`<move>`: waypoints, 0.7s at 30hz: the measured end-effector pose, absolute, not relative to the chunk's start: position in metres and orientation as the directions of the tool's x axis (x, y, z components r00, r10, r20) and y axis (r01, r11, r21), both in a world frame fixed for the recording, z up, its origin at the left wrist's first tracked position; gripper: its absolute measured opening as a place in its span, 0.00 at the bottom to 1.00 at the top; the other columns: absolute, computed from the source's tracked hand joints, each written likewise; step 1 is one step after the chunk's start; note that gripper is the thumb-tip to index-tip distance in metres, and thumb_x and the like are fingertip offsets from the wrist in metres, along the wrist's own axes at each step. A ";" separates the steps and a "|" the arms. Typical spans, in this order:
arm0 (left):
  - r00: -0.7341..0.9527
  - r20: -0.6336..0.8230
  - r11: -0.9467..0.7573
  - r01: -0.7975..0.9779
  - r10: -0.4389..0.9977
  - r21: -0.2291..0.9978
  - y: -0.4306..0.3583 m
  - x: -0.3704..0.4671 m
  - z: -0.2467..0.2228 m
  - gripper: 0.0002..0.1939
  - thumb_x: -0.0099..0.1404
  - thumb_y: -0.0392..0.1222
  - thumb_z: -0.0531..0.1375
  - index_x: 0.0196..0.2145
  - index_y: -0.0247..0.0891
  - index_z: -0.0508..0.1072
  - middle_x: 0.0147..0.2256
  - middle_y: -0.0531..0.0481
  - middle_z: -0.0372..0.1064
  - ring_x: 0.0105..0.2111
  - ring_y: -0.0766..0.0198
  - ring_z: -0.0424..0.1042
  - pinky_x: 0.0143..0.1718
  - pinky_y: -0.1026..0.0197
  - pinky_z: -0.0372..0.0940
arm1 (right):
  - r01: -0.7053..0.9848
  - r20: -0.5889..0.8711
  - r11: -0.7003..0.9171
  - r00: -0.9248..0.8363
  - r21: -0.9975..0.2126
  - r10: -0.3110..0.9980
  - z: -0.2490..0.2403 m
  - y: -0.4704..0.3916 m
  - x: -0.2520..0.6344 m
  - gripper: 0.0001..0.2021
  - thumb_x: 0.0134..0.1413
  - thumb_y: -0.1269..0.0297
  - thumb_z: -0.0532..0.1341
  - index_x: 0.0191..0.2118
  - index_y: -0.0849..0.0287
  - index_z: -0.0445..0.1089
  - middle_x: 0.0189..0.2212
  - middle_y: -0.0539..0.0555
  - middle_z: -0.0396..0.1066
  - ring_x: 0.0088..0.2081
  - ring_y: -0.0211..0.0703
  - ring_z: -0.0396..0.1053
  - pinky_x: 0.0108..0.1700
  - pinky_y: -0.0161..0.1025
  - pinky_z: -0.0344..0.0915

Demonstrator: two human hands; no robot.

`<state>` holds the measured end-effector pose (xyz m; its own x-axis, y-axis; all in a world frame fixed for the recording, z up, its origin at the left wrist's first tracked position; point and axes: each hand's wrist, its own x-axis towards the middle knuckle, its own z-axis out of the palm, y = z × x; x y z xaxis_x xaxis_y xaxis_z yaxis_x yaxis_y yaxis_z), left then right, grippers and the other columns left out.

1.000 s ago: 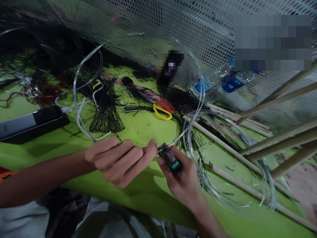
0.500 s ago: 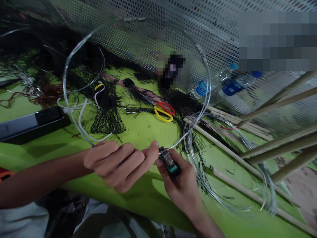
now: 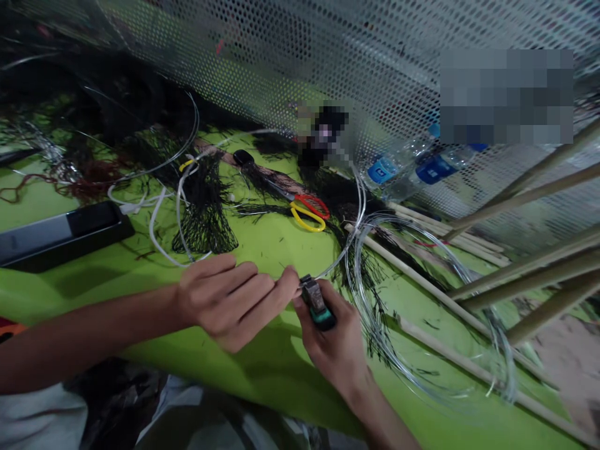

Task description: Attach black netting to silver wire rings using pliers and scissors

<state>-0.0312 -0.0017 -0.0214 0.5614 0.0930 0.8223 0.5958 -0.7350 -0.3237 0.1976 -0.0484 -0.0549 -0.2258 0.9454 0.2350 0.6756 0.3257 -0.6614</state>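
Note:
My left hand [image 3: 234, 300] is closed round the wire loop, its thumb and index finger pinched at the tip of a small clipper. My right hand [image 3: 335, 347] grips that clipper [image 3: 317, 303], which has a metal lever and a green and black body. Between the hands, the clear wire loop [image 3: 362, 203] meets the clipper's jaws and arches up over the table. Part of the loop is hidden in my left fist. A coil of clear wire [image 3: 359, 281] lies just right of my right hand.
Red and yellow scissors [image 3: 309, 212] and black netting [image 3: 206, 212] lie on the green table [image 3: 262, 237]. A black and grey case [image 3: 65, 234] is at left. Wooden sticks [image 3: 435, 297] and water bottles [image 3: 435, 167] are at right, before a perforated panel [image 3: 398, 56].
The wire loop has dropped lower and looks smaller and flatter. My left hand has shifted slightly right, while my right hand stays on the clipper.

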 end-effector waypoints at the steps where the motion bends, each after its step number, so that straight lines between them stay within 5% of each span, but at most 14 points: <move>1: 0.524 0.842 -0.747 0.610 0.128 -0.265 -0.003 -0.029 -0.025 0.04 0.70 0.37 0.67 0.35 0.37 0.81 0.21 0.57 0.66 0.18 0.72 0.64 0.15 0.62 0.54 | 0.680 0.240 0.324 -0.219 -0.658 0.946 -0.055 -0.048 0.196 0.04 0.63 0.66 0.62 0.43 0.55 0.69 0.26 0.47 0.68 0.22 0.36 0.58 0.24 0.35 0.58; 9: 0.321 0.860 -0.819 0.546 0.397 0.174 -0.007 -0.014 -0.040 0.03 0.74 0.37 0.64 0.40 0.35 0.75 0.23 0.57 0.72 0.19 0.70 0.68 0.22 0.60 0.61 | 0.700 0.246 0.268 -0.135 -0.662 0.960 -0.056 -0.048 0.188 0.03 0.65 0.64 0.61 0.41 0.55 0.68 0.25 0.47 0.70 0.22 0.37 0.62 0.26 0.35 0.61; 15: 0.257 0.854 -0.816 0.505 0.453 0.281 -0.007 -0.013 -0.045 0.04 0.73 0.37 0.64 0.45 0.37 0.76 0.30 0.53 0.81 0.23 0.69 0.73 0.25 0.60 0.63 | 0.662 0.250 0.287 -0.154 -0.692 0.956 -0.056 -0.042 0.186 0.05 0.67 0.61 0.60 0.42 0.56 0.68 0.28 0.49 0.71 0.24 0.38 0.63 0.28 0.36 0.60; 21: 0.225 0.879 -0.820 0.510 0.419 0.260 -0.002 -0.018 -0.040 0.14 0.72 0.31 0.63 0.53 0.42 0.77 0.24 0.59 0.76 0.18 0.71 0.65 0.24 0.62 0.58 | 0.734 0.100 0.185 -0.159 -0.654 0.982 -0.035 -0.048 0.203 0.10 0.70 0.55 0.58 0.46 0.56 0.69 0.31 0.51 0.74 0.28 0.42 0.69 0.30 0.37 0.59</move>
